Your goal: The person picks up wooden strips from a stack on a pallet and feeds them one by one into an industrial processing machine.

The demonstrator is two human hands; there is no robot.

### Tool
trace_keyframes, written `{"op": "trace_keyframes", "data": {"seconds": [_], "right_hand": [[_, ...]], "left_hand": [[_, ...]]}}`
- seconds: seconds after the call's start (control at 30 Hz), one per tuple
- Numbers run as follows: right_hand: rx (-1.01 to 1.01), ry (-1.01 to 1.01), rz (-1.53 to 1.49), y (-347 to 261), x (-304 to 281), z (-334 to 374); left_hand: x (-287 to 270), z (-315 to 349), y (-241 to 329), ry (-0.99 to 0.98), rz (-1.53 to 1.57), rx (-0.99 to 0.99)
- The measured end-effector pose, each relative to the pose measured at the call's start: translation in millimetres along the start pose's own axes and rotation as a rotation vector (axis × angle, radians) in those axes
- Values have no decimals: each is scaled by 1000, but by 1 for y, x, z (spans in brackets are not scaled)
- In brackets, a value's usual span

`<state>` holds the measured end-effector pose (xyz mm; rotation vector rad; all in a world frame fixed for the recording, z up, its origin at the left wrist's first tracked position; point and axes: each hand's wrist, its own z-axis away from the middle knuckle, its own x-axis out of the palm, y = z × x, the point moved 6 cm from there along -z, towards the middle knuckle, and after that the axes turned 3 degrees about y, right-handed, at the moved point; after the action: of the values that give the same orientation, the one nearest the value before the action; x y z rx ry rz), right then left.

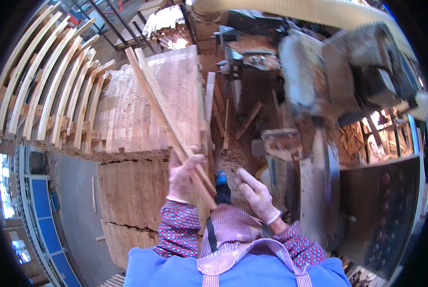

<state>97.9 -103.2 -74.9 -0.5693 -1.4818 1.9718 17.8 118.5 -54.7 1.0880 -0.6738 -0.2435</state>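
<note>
- Wooden strips (157, 107), two long ones, slant through the gloved left hand (183, 177), whose fingers are curled round them near their lower ends.
- Right hand (255, 193), gloved too, is loosely open with its fingers partly stretched out; nothing shows in it.
- With one hand near the lower ends, the long upper lengths could tip or swing if the grip slackens; the strips spread a little at the far end, so they could also slide apart.
- Between the hands, the lower ends sit close to the apron (235, 232) and could snag it on a turn.
- Ahead of the left hand, the strips cross over a board stack (180, 76); whether they touch it I cannot tell. Its right edge could catch them in a sideways swing.
- Ahead of and between the hands, the dusty floor (230, 158) makes a narrow lane, where loose offcuts (226, 124) could trip a foot.
- Right of the right hand, a metal bed (313, 196) bounds that side; more open room lies left of the left hand, over grey floor (75, 191) past the lower boards (132, 191).
</note>
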Motion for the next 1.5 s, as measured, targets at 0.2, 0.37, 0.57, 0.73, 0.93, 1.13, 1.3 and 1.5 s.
{"op": "trace_keyframes", "data": {"seconds": [0.2,0.37,0.57,0.73,0.93,1.13,1.3,1.5], "right_hand": [[-148,134,-44,18,-58,106],[-142,545,633,40,-147,263],[26,778,1247,121,-188,369],[-139,809,1563,98,-241,218],[-424,783,1343,54,-278,95],[-249,139,70,32,-163,163],[-225,478,724,47,-149,261],[-47,644,1226,153,-164,383]], "left_hand": [[110,139,-135,-343,172,-261],[145,203,-195,-393,283,-418],[149,226,-205,-433,225,-528],[136,211,-198,-455,187,-505],[146,190,-198,-457,171,-442],[175,196,-199,-507,-37,-353],[173,187,-189,-941,-903,428],[92,-80,-73,11,-1955,311]]}}
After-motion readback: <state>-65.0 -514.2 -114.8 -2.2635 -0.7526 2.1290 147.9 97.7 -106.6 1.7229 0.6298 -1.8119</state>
